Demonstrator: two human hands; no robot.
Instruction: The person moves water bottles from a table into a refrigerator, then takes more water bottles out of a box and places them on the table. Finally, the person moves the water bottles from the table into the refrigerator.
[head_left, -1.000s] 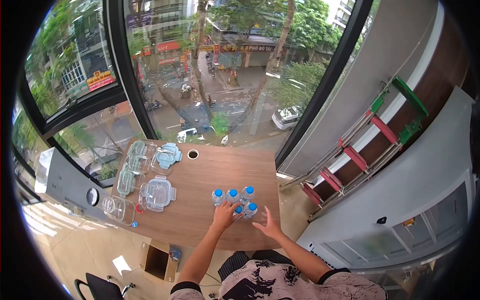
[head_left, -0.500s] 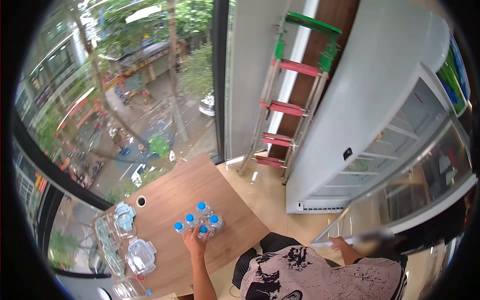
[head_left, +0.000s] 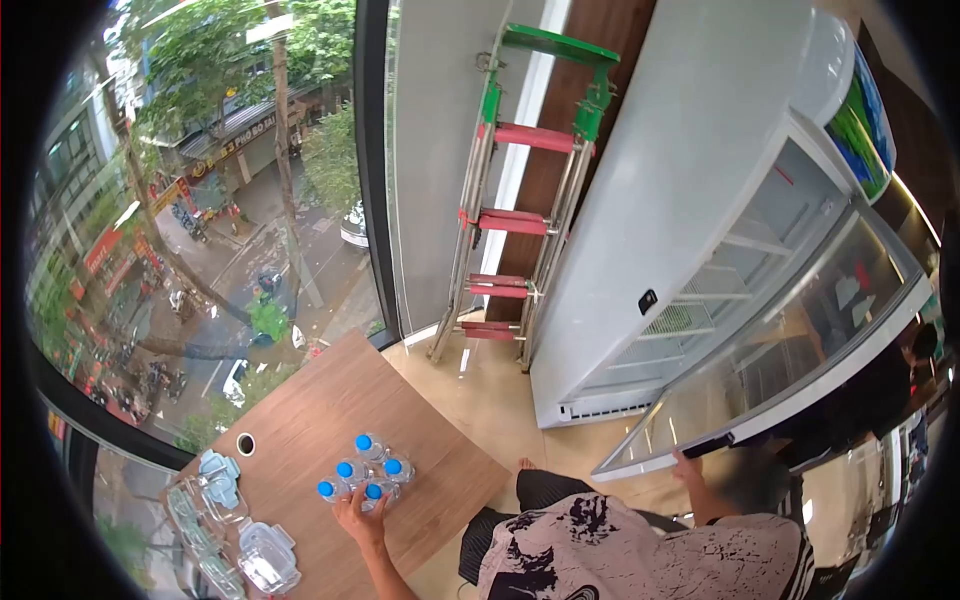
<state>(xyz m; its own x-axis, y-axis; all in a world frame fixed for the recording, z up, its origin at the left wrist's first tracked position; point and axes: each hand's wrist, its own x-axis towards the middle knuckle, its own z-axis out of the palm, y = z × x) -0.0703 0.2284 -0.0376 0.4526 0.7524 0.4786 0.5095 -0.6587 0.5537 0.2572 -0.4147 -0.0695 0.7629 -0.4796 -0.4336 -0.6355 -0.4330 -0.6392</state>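
At 7 o'clock of view: closed grip of left hand on near bottle, seemingly upright on surface, close beside four others from 9 round to 1. At 4: right hand on door; cannot tell if clasping. Pinch firmly, avoid toppling others, steady door.

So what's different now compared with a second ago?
The right hand has left the space beside the bottles and moved out to the right, now at the edge of the fridge door. The view has swung rightward too. The left hand stays with its fingers around the nearest bottle, and the five bottles keep their grouping on the table.
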